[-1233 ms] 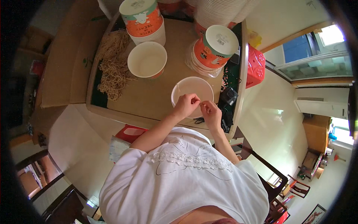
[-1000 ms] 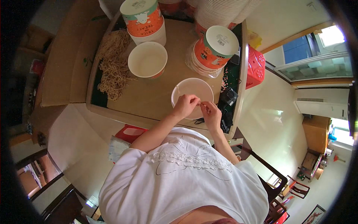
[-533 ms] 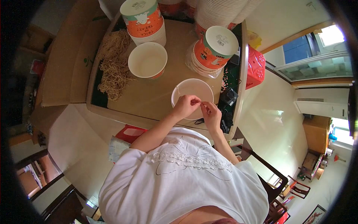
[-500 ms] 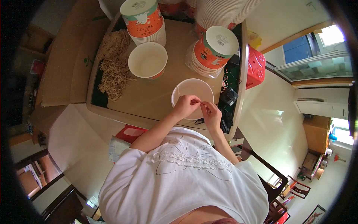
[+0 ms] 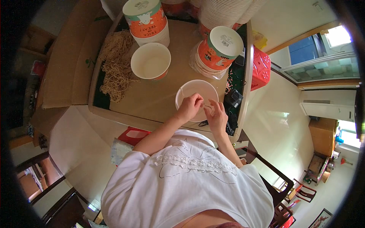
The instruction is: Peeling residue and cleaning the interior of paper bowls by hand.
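Observation:
In front of me on the table stands a white paper bucket (image 5: 197,86), its mouth facing up. A thin pale string (image 5: 182,90) hangs at its left inner rim. Over the near part of the bucket, my left hand (image 5: 191,107) pinches a thin string end between thumb and forefinger. Close on its right is my right hand (image 5: 216,117), fingers curled, thumb and forefinger slightly parted. The string seems to run between both hands; its exact path is too fine to follow. Another open paper bucket (image 5: 150,61) stands farther left, beside a tangled pile of tan string (image 5: 117,64).
Stacked orange printed buckets (image 5: 146,28) stand at the back left, more inverted ones (image 5: 220,47) at the back right. Small pink pieces (image 5: 229,81) and a black camera (image 5: 233,98) lie along the right edge. A red plastic stool (image 5: 260,68) stands beyond it.
My fingertips met in a pinch before. Now the hands are slightly farther apart, and my right thumb and forefinger have parted. The bucket has shifted very slightly right.

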The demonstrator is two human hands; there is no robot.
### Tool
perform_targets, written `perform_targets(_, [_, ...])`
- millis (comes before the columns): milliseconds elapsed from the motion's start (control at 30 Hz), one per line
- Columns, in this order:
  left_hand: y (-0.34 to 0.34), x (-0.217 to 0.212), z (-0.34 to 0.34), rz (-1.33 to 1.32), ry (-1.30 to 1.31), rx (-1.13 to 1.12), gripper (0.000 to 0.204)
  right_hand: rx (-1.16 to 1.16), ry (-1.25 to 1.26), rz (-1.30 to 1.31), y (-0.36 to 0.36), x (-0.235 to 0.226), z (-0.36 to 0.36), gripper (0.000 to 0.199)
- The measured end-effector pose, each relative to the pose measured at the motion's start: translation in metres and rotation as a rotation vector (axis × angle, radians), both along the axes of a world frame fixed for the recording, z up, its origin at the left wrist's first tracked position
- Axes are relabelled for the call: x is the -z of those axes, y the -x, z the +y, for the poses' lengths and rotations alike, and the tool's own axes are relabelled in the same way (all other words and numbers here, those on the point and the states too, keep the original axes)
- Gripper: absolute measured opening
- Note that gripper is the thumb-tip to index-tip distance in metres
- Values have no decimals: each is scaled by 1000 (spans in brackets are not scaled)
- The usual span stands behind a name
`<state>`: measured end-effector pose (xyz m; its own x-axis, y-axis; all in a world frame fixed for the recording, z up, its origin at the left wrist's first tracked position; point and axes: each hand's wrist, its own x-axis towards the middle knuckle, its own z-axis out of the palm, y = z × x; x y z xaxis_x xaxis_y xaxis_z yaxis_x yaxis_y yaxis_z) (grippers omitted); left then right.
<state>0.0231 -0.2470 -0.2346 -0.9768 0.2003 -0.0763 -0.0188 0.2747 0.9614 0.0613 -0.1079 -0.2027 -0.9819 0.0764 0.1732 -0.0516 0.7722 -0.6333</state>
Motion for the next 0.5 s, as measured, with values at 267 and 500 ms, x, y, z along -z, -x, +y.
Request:
perform_targets(267, [-2, 1, 1, 78, 75, -4, 6, -79, 192, -77, 5, 6, 0, 8])
perform_targets(500, [-5, -3, 8, 232, 222, -94, 11, -124, 183, -80, 12, 2, 3, 4])
